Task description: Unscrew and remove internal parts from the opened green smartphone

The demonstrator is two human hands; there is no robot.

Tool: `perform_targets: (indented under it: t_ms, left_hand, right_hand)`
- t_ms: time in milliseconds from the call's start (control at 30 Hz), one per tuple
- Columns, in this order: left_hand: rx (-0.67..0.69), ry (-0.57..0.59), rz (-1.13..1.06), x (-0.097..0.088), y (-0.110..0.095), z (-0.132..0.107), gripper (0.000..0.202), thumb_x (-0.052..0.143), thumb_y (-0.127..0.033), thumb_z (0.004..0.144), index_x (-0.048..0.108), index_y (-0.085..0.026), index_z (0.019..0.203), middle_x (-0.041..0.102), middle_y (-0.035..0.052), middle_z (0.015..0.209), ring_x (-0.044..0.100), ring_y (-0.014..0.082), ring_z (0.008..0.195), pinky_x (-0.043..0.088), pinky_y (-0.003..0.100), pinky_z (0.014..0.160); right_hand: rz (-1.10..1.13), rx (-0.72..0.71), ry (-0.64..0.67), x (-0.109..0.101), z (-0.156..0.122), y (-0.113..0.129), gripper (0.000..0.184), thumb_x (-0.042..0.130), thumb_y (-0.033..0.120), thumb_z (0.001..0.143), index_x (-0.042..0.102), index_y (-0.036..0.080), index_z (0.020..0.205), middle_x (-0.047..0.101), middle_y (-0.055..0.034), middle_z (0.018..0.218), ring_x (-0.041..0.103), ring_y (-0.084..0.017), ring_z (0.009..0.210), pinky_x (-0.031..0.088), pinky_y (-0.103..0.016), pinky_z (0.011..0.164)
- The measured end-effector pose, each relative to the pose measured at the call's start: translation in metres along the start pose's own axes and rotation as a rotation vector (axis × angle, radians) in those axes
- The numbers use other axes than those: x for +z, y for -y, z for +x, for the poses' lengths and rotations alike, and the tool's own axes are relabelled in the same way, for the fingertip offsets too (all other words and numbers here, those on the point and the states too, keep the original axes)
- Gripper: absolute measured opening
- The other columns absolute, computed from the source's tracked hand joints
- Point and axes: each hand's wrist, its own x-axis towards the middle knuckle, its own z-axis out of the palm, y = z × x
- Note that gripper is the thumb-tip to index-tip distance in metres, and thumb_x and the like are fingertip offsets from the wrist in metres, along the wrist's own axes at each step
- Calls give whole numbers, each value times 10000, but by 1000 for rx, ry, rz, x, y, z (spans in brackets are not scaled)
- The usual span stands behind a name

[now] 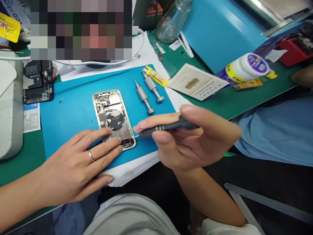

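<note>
An opened phone (pixel 111 116) with its insides showing lies on a blue mat (pixel 70 114). My left hand (pixel 80 163), a ring on one finger, rests flat on the mat with its fingertips pressing the phone's lower left edge. My right hand (pixel 190 137) is closed on a dark screwdriver (pixel 166 127), held like a pen, whose thin tip touches the phone's lower right corner.
Two silver screwdrivers (pixel 146 93) lie on the mat past the phone. A yellow tube (pixel 156 75), a card booklet (pixel 197 81), a white bottle (pixel 246 67) and a glass jar (pixel 172 21) are behind. Another phone body (pixel 37 81) lies at left. A blue sleeve (pixel 278 130) is at right.
</note>
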Motion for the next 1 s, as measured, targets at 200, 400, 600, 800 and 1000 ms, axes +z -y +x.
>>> perform_targets:
  t_ms: [200, 400, 600, 800, 1000]
  left_hand:
    - [-34, 1, 5, -1, -1, -1, 495, 563, -355, 1077, 526, -160, 1530, 586, 85, 1563, 420, 358, 1516, 397, 522, 1213]
    - [-34, 18, 8, -1, -2, -2, 499, 554, -333, 1079, 516, -152, 1543, 550, 79, 1598, 397, 365, 1526, 399, 526, 1197]
    - [-22, -11, 25, -1, 0, -4, 517, 582, -342, 1060, 532, -155, 1539, 560, 79, 1590, 412, 350, 1521, 404, 494, 1225]
    - [-30, 5, 41, -3, 0, -5, 547, 568, -340, 1053, 496, -161, 1565, 545, 76, 1602, 427, 352, 1506, 464, 505, 1188]
    - [-28, 72, 51, -6, -4, -7, 587, 583, -341, 1032, 467, -145, 1573, 507, 77, 1632, 437, 370, 1499, 509, 549, 1150]
  right_hand:
    - [196, 88, -192, 10, 11, -3, 252, 607, 219, 1044, 563, 304, 1276, 748, 23, 875, 725, -138, 603, 685, -287, 592]
    - [238, 201, -175, 10, 13, -10, 280, 534, 239, 1080, 503, 313, 1348, 753, 17, 922, 762, -147, 652, 668, -249, 541]
    - [247, 3, -299, 12, 13, -2, 293, 611, 135, 1034, 583, 281, 1287, 798, 15, 1059, 799, -141, 869, 693, -312, 848]
    - [-7, -207, 244, -10, 46, -22, 217, 568, 82, 1043, 562, 255, 1174, 763, -53, 1328, 659, -207, 1356, 462, -512, 1255]
    - [-441, -559, 668, -25, 71, -47, 218, 491, 65, 1055, 686, 162, 1055, 642, -146, 1494, 561, -306, 1448, 522, -521, 1201]
